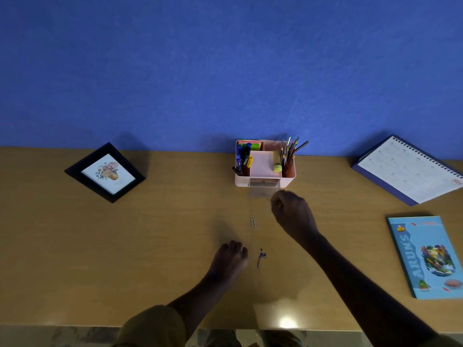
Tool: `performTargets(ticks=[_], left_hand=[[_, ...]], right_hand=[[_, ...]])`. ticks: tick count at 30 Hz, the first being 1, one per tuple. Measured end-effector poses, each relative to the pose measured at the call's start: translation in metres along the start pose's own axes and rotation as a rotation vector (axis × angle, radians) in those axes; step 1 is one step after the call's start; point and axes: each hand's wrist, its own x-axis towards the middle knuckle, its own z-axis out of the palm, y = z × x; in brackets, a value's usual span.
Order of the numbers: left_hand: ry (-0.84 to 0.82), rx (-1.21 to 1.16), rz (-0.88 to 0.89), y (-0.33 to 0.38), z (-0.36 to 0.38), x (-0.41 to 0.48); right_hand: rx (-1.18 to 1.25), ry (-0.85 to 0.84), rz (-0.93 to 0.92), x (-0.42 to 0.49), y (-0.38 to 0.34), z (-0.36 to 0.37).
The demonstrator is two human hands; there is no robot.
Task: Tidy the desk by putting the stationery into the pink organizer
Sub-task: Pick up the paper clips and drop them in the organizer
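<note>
The pink organizer (265, 182) stands at the back of the desk against the blue wall. It holds pens, pencils, sticky notes and a yellow eraser. Its clear front drawer (261, 191) is pulled out. My right hand (290, 211) hovers at the drawer's right front corner with its fingertips pinched together; whether anything is between them is too small to see. A silver paper clip (253, 222) lies on the desk in front of the drawer. Nearer me lies a blue clip (261, 257). My left hand (231, 257) rests on the desk just left of it, fingers curled, holding nothing I can see.
A black picture frame (105, 172) leans at the back left. A spiral desk calendar (411, 171) stands at the back right, and a blue notebook (426, 256) lies flat in front of it. The desk's front edge (75, 325) runs close to me.
</note>
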Motion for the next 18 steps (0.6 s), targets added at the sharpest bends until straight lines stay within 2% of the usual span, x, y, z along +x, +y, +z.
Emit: performTargets(ticks=[4,10,18], left_hand=[[-0.008,-0.046,-0.018,-0.002,-0.005,-0.001],[-0.037,-0.087,-0.038,-0.002,0.001,-0.003],[-0.039,-0.191,-0.027,-0.006,0.006,-0.008]], right_hand=[[-0.26,0.028,0.007,0.043,-0.007,-0.007],[-0.633,-0.133,-0.076,0.072,-0.014,0.0],[-0.717,-0.144,-0.181,0.074,-0.005,0.008]])
